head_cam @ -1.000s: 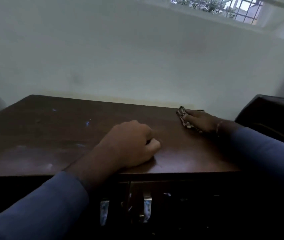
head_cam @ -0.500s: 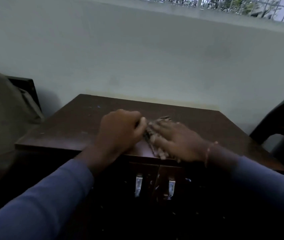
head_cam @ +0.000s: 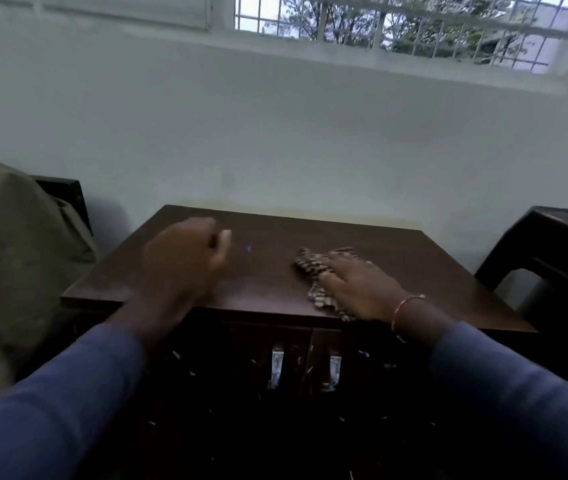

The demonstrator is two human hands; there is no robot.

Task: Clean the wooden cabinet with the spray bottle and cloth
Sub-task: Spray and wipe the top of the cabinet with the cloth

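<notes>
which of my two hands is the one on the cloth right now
The right hand, fingers flat on the patterned cloth. The left hand is a blurred fist holding nothing.

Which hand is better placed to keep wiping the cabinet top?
Right. The right hand already lies flat on the cloth on the cabinet top; the left hand is a cloth-less fist.

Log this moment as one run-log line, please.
stage: wiping cabinet top | right hand: flat, pressing cloth | left hand: curled, holding nothing | spray bottle: not in view
</notes>
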